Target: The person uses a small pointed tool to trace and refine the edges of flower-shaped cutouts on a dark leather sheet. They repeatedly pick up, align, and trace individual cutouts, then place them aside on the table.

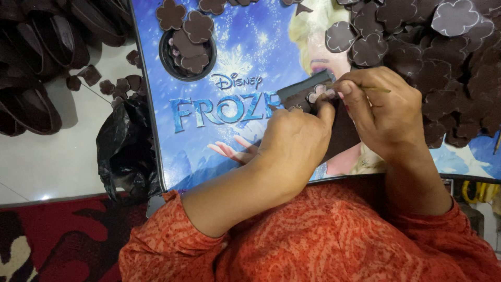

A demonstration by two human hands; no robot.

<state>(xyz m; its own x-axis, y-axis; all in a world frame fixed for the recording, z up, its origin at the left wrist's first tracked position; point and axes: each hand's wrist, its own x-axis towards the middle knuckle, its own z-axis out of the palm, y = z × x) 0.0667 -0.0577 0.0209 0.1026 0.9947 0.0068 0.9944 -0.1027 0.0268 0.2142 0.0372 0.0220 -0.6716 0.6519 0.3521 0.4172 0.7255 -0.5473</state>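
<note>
My left hand [295, 141] presses down a dark brown strip [305, 89] and a small flower-shaped cutout [317, 94] on a blue printed board [245, 57]. My right hand [378, 109] is closed around a thin stick tool [377, 89], with its other end at the cutout. The two hands touch over the strip. Part of the strip is hidden under my fingers.
A heap of dark brown flower cutouts [443, 57] covers the board's right side. A round black lid [188, 49] with more cutouts sits top left. A black plastic bag [125, 149] and stacked dark curved pieces [31, 57] lie on the white floor at left.
</note>
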